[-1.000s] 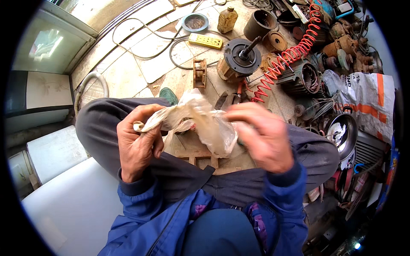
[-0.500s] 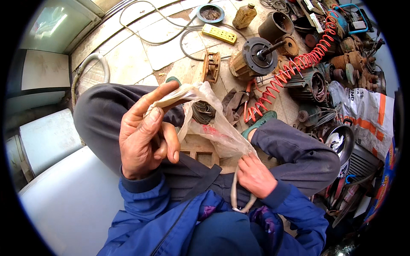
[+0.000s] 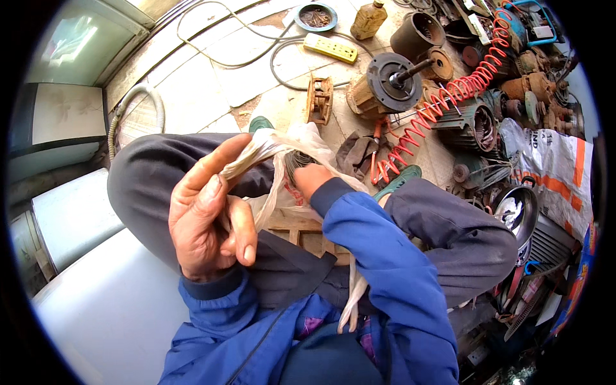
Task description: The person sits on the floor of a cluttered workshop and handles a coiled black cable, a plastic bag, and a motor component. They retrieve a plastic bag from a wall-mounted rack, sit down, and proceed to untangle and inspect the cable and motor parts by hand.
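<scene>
My left hand (image 3: pixel 208 224) holds the gathered top of a translucent plastic bag (image 3: pixel 316 144) between its bent fingers, over my left leg. My right hand (image 3: pixel 310 179) is down in the bag's opening at a dark coil of wire (image 3: pixel 296 157); its fingertips are hidden. Below the bag, between my legs, lies a wooden frame (image 3: pixel 294 236). A long pale strip (image 3: pixel 355 285) hangs beside my right sleeve and over my lap.
Beyond my feet are a motor (image 3: pixel 388 86), rusty slotted part (image 3: pixel 319 99), yellow power strip (image 3: pixel 330 48), bowl (image 3: pixel 316 18) and oily jug (image 3: pixel 367 21). A red coiled hose (image 3: pixel 417 131) runs past cluttered metal parts and a white sack (image 3: pixel 557 179) at right.
My right hand has moved from the bag's lower right, where it pulled the plastic, up and leftward into the opening over the wire coil. My left hand still grips the bag, now slightly lower.
</scene>
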The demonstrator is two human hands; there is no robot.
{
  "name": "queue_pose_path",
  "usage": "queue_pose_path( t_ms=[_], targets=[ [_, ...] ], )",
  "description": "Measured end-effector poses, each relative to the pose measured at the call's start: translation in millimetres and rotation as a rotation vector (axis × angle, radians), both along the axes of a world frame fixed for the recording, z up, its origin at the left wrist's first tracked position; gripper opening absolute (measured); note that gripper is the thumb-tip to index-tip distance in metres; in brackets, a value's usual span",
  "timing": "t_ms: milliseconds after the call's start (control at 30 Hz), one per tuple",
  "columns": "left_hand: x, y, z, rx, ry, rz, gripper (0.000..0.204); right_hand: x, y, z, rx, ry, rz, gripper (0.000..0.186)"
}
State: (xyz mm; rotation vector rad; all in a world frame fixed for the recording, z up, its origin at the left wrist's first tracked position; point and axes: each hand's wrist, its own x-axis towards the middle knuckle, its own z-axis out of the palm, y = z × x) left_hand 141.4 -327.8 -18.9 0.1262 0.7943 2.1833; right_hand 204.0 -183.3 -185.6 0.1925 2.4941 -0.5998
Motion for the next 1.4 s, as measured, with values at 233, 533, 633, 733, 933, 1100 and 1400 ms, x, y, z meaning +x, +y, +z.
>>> queue_pose_path(
  t_ms=[233, 533, 633, 733, 933, 1100, 1400],
  targets=[
    [2.8, -1.2, -4.3, -0.01, -0.088, 0.06, 0.046, 37.2, 56.4, -7.8, -0.068, -0.027, -0.137, 0.015],
    [-2.4, -3.6, -8.5, -0.012, 0.023, 0.035, 0.051, 30.5, 49.9, -32.0, -0.132, 0.126, -0.258, 0.016],
    [-6.3, -10.6, -13.3, 0.001, 0.073, 0.018, 0.051, 19.4, 39.1, -44.5, -0.181, 0.189, -0.289, 0.017],
    [-5.0, -9.8, -12.1, -0.018, 0.028, 0.052, 0.052, 10.3, 31.7, -57.3, -0.215, 0.23, -0.316, 0.017],
    [-3.3, -2.4, -13.0, -0.036, 0.044, 0.084, 0.053, -9.0, 41.5, -71.3, -0.265, 0.272, -0.35, 0.018],
    [-5.3, 1.8, -12.8, -0.03, 0.066, 0.088, 0.054, -10.8, 35.2, -72.3, -0.275, 0.275, -0.351, 0.019],
    [-14.6, 7.7, -29.6, 0.171, 0.168, -0.071, 0.055, -5.0, 18.3, -71.9, -0.259, 0.274, -0.347, 0.02]
  ],
)
